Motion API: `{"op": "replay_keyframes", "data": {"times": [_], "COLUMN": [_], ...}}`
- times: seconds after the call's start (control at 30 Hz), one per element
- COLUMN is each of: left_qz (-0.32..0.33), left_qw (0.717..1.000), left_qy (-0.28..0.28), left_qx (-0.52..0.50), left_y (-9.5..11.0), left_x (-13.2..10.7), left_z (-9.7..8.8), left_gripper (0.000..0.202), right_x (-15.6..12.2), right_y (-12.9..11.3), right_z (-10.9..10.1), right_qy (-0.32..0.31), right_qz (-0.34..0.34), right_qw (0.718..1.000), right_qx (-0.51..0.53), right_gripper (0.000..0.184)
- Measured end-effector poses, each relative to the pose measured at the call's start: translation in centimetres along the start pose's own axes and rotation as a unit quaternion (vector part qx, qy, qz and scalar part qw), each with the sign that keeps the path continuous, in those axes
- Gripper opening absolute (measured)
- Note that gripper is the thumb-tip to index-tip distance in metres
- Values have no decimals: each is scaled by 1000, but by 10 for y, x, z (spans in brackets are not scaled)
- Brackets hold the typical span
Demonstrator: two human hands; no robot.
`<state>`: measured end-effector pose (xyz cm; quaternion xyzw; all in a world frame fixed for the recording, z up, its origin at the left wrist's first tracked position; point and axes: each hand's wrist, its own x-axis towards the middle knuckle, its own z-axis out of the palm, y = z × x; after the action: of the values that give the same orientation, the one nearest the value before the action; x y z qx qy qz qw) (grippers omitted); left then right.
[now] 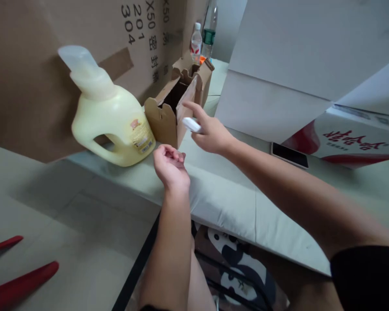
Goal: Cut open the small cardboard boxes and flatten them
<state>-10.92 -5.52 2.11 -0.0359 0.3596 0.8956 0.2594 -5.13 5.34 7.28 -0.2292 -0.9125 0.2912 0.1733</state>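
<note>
My right hand [210,131] is closed around a small white object [192,125], its kind unclear. The index finger stretches out in front of the side of an open cardboard box [164,123]; whether it touches cannot be told. Lower and to the left, my left hand [172,166] is turned palm up, with its fingers curled in and no object showing in it. Close to that hand stands a large pale-yellow jug [116,114] with a handle, a label and a translucent cap, beside the cardboard box.
A big printed carton [94,26] rises behind the jug. Two plastic bottles [196,41] stand past the small box. On the pale padded surface [227,198], a dark-screened phone [289,155] lies near a white-and-red box [353,136]. Red curved pieces [26,283] show at lower left.
</note>
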Motion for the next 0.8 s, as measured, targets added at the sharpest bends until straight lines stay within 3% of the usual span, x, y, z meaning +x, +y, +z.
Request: {"op": "replay_keyframes", "data": {"times": [0.1, 0.23, 0.33, 0.43, 0.53, 0.63, 0.73, 0.8], "left_qz": [17, 74, 142, 197, 234, 263, 244, 228], "left_qw": [1000, 997, 986, 973, 956, 918, 862, 832], "left_qy": [-6, 16, 70, 76, -11, -163, -292, -314], "left_qx": [11, 34, 48, 97, 175, 247, 335, 396], "left_y": [-2, -1, 1, 1, -5, -14, -23, -31], "left_x": [3, 6, 10, 14, 9, -6, -31, -48], "left_z": [-1, -6, -13, -19, -19, -7, 11, 23], "left_gripper": [19, 20, 22, 22, 16, 18, 16, 15], "right_x": [29, 30, -12, -88, -174, -244, -284, -295], "right_y": [-24, -15, 4, 22, 38, 51, 62, 70], "right_z": [10, 6, -14, -41, -60, -64, -57, -51], "right_qy": [-4, 38, 100, 135, 164, 253, 330, 335], "right_qz": [-13, 23, 9, -31, -16, -41, -38, -4], "right_qw": [988, 973, 977, 987, 986, 966, 943, 942], "right_qx": [-155, -228, -188, -86, -24, -19, -2, 21], "right_gripper": [48, 27, 20, 14, 19, 21, 21, 23]}}
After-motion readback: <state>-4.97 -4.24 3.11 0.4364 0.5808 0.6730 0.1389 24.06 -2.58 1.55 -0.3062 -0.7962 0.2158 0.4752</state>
